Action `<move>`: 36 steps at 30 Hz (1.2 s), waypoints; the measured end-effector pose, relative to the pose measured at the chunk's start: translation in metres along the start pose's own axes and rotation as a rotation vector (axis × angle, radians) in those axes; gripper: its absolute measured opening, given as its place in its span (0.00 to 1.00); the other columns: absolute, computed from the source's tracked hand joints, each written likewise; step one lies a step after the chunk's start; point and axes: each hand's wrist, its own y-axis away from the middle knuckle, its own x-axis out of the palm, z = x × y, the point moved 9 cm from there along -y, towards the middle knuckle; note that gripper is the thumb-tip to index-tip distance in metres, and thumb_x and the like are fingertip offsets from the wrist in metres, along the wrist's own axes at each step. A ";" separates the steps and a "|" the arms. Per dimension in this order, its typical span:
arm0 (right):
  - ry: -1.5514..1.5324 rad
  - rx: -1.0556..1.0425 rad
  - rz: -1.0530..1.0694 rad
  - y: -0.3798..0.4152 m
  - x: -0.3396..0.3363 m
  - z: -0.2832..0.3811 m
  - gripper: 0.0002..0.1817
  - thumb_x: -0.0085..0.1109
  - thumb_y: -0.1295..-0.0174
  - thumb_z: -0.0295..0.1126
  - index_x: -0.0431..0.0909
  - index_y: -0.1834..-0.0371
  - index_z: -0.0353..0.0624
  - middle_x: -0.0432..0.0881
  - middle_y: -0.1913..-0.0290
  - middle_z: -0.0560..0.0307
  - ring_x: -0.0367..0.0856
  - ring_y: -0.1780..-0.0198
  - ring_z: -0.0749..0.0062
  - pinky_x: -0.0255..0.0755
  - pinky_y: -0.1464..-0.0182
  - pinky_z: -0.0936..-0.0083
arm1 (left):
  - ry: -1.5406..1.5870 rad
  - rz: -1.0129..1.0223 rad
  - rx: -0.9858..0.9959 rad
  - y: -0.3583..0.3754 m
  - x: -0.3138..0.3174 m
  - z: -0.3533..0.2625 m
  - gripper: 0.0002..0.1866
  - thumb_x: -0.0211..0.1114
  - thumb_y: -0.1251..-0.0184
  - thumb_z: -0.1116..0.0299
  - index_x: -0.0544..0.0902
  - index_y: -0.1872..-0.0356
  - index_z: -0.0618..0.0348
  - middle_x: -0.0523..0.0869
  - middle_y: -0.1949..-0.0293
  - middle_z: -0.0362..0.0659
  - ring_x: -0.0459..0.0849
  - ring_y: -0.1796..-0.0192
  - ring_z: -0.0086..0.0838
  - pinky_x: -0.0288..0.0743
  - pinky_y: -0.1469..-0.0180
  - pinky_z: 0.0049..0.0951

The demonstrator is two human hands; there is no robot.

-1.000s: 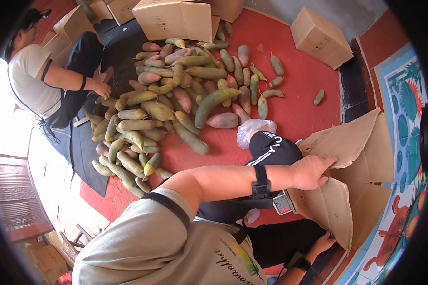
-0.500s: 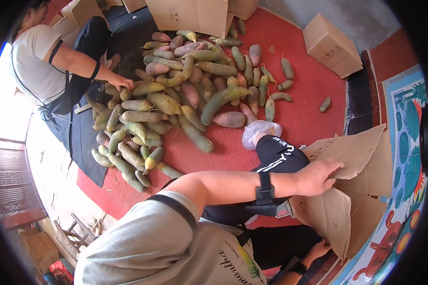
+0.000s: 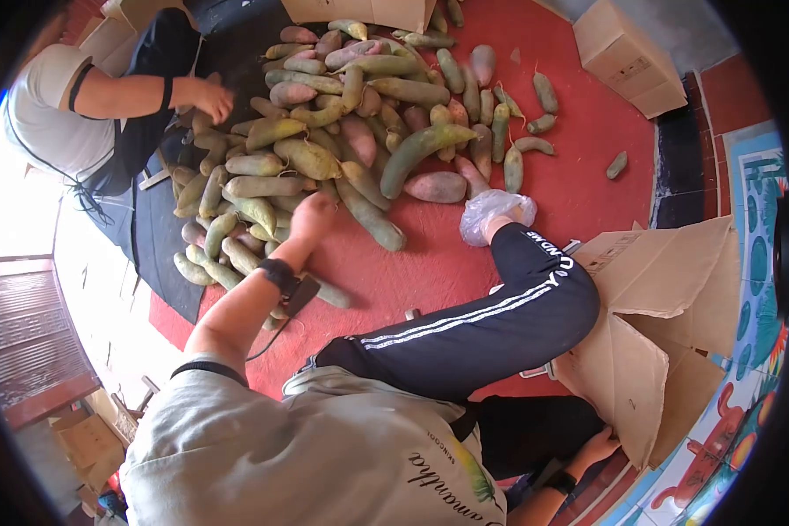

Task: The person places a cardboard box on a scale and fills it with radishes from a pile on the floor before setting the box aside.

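Observation:
My left hand (image 3: 314,217) is stretched over the near side of a pile of green and pinkish long root vegetables (image 3: 307,160); its fingers are blurred and turned down, so whether they hold anything is unclear. At the lower right, my right hand (image 3: 598,445) grips the lower edge of an open cardboard box (image 3: 618,373), whose flaps stand spread. My bent leg lies between the pile and the box, with a plastic bag (image 3: 491,216) around the foot.
A co-worker (image 3: 57,105) sits at the upper left, one blurred hand raised over the pile's edge. A closed carton (image 3: 627,57) stands at the upper right on the red floor (image 3: 587,175). More cartons are at the top, and a black mat (image 3: 162,263) lies left.
My left hand has swung from the box flaps across to the pile. The co-worker's hand has lifted off the vegetables. The view has shifted slightly, and my right hand stays by the box.

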 end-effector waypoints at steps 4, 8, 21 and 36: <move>0.025 -0.001 -0.036 -0.002 -0.002 0.005 0.23 0.49 0.43 0.26 0.61 0.47 0.19 0.72 0.50 0.30 0.75 0.49 0.50 0.68 0.47 0.68 | -0.933 0.581 0.320 0.053 0.090 0.118 0.11 0.49 0.41 0.67 0.82 0.66 0.53 0.82 0.72 0.46 0.80 0.62 0.45 0.73 0.57 0.38; 0.053 0.055 -0.071 0.002 -0.006 0.009 0.22 0.51 0.44 0.28 0.65 0.50 0.20 0.75 0.53 0.31 0.76 0.51 0.48 0.69 0.48 0.67 | -0.496 0.593 -0.102 0.102 0.082 0.121 0.14 0.54 0.46 0.68 0.79 0.58 0.55 0.80 0.57 0.49 0.81 0.55 0.39 0.75 0.54 0.34; 0.135 -0.019 -0.115 0.003 -0.009 0.009 0.25 0.53 0.47 0.29 0.66 0.49 0.22 0.73 0.50 0.29 0.73 0.48 0.44 0.65 0.45 0.64 | -0.898 1.022 0.715 0.169 0.171 0.052 0.21 0.51 0.38 0.61 0.71 0.43 0.33 0.60 0.34 0.41 0.53 0.31 0.40 0.47 0.35 0.57; 0.081 0.009 -0.149 0.015 -0.010 0.032 0.19 0.50 0.47 0.26 0.69 0.54 0.24 0.77 0.56 0.35 0.77 0.56 0.51 0.69 0.52 0.67 | -0.933 0.867 0.733 0.157 0.169 0.044 0.10 0.55 0.43 0.68 0.81 0.61 0.51 0.80 0.60 0.47 0.81 0.56 0.36 0.74 0.56 0.37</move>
